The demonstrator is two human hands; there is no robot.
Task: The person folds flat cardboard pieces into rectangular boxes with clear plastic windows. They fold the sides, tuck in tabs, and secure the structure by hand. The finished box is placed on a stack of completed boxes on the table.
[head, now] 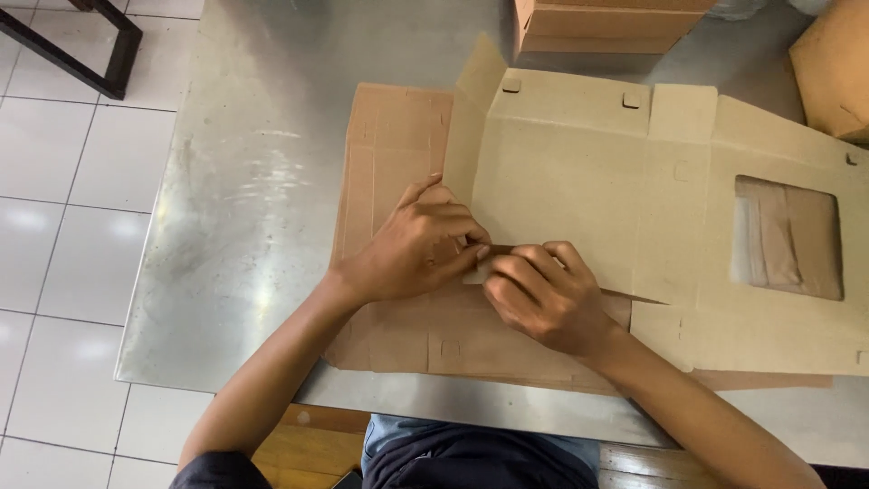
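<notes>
The steel table (235, 226) fills most of my view, with white floor tiles (63, 181) off at nine o'clock. On it lies the flat box blank (579, 172), unfolded, its long axis running from nine o'clock to three o'clock across the table. Its window cutout (786, 237), covered with clear film, sits at the three o'clock end, so that end points away to my right. The blank's far edge carries small slotted tabs toward twelve o'clock. It rests on a stack of other blanks (394, 136) that shows past it at nine o'clock and along the near edge at six o'clock. At twelve o'clock stands a folded box (597, 27), and another carton (833, 68) sits at about two o'clock, both well apart from my hands.

My left hand (412, 249) and my right hand (543, 294) meet near the centre, touching each other. Both are narrow, fingers curled and pinching a flap (493, 258) on the blank's near edge, the left from nine o'clock, the right from four o'clock. The flap stands slightly raised off the sheet between my fingertips.
</notes>
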